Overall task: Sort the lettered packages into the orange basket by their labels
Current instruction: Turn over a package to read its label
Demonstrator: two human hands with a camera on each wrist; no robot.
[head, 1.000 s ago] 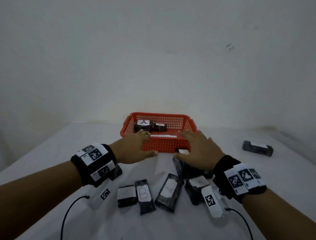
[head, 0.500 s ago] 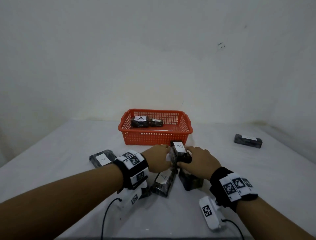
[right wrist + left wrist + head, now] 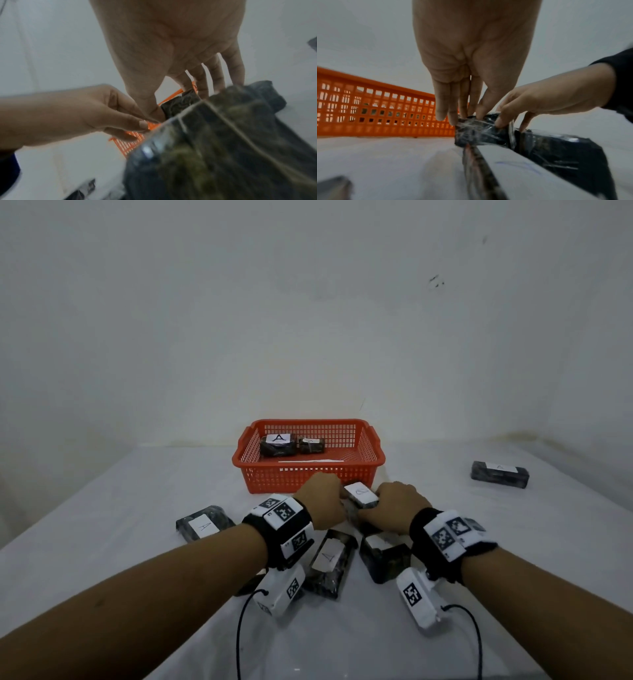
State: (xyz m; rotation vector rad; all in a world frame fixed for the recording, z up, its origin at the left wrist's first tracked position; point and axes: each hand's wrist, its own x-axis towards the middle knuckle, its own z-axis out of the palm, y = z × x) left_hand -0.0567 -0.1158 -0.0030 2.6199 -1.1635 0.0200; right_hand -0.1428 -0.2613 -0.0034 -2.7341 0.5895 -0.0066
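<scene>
Bare forearms, no sleeves. Each wrist wears a black wristband [image 3: 430,534] carrying white tags [image 3: 286,512] printed with black square-pattern markers. Under each wrist hangs a white camera box [image 3: 417,597] bearing its own black marker, and a thin black cable [image 3: 239,635] loops away from each box toward six o'clock.

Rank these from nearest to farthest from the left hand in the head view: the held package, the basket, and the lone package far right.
1. Held package, between both hands.
2. Basket, just behind.
3. Lone package, far right.
</scene>
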